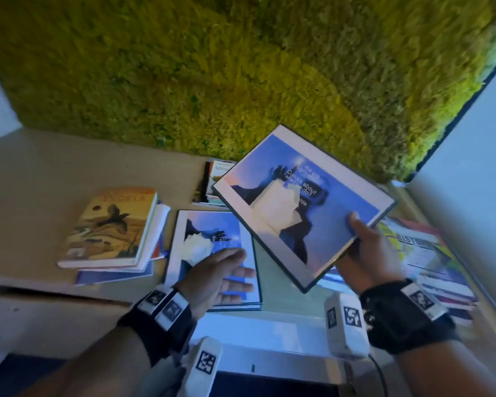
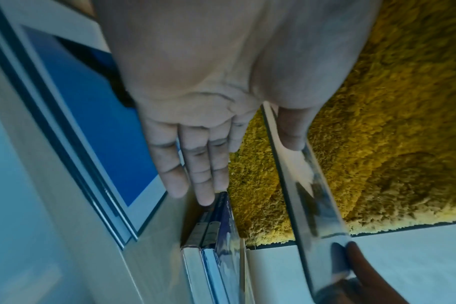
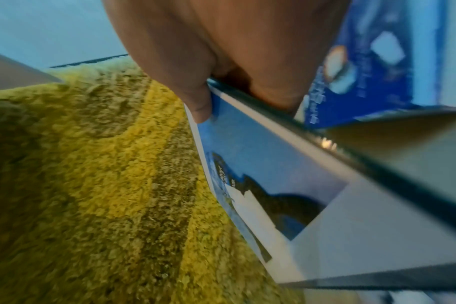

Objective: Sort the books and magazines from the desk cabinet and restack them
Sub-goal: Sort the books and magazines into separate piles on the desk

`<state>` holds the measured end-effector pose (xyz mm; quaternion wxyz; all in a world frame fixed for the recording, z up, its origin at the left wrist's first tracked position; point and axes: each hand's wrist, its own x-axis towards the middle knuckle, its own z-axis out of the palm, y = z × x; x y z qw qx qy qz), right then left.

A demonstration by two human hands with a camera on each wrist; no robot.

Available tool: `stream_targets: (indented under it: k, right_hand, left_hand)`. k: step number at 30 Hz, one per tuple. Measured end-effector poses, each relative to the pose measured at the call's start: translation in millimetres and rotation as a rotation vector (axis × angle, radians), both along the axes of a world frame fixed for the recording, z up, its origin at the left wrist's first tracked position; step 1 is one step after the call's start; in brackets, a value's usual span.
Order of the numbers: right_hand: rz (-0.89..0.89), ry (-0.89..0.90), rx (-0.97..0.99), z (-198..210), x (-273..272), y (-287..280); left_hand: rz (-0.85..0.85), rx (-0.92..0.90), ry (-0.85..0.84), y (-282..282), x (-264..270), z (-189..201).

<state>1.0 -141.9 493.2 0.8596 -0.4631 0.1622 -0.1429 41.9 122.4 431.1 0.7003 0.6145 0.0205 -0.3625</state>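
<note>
Glossy blue magazine (image 1: 304,207) held tilted in air above tabletop (image 1: 40,167), right hand (image 1: 370,253) pinching one corner, thumb on cover; left hand (image 1: 215,279) flat, empty; looks light, floppy, slick, better supported underneath.

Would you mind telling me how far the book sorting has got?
Partly done: a stack topped by an orange bird-cover book and matching blue-cover magazines lie sorted on the beige desk. The right hand holds another blue magazine; the left hand is open. A mixed pile remains at right.
</note>
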Motion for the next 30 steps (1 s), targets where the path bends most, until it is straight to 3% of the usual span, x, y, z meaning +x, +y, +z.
stream_targets:
  k: [4, 8, 12, 14, 17, 21, 24, 30]
  right_hand:
    - [0.030, 0.168, -0.004, -50.9, -7.7, 46.2]
    - [0.265, 0.361, 0.031, -84.3, -21.4, 88.7]
    - [0.575, 0.744, -0.308, -103.0, -37.2, 92.9]
    - [0.589, 0.824, -0.483, -112.2, -34.5, 83.8]
    - [0.423, 0.707, -1.118, -127.7, -14.0, 70.8]
    - [0.600, 0.641, -1.509, -130.0, 2.2, 75.5]
    - [0.681, 0.635, -1.533, -129.3, -0.3, 83.2]
    - [0.611, 0.594, -1.375, -117.4, -15.6, 84.6]
  left_hand:
    - [0.061, 0.008, -0.028, 8.1, 1.4, -4.5]
    - [0.207, 0.182, -0.063, 38.7, 21.0, -24.4]
    - [0.051, 0.684, -0.366, 75.2, 46.9, -44.7]
    - [-0.009, 0.967, -0.498, 83.3, 50.3, -53.7]
    - [-0.110, 1.132, -0.556, 81.7, 43.7, -69.8]
    - [-0.203, 1.241, -0.642, 71.2, 39.6, -93.5]
    - [-0.226, 1.247, -0.633, 64.9, 40.6, -94.0]
    - [-0.232, 1.223, -0.650, 62.1, 44.2, -99.1]
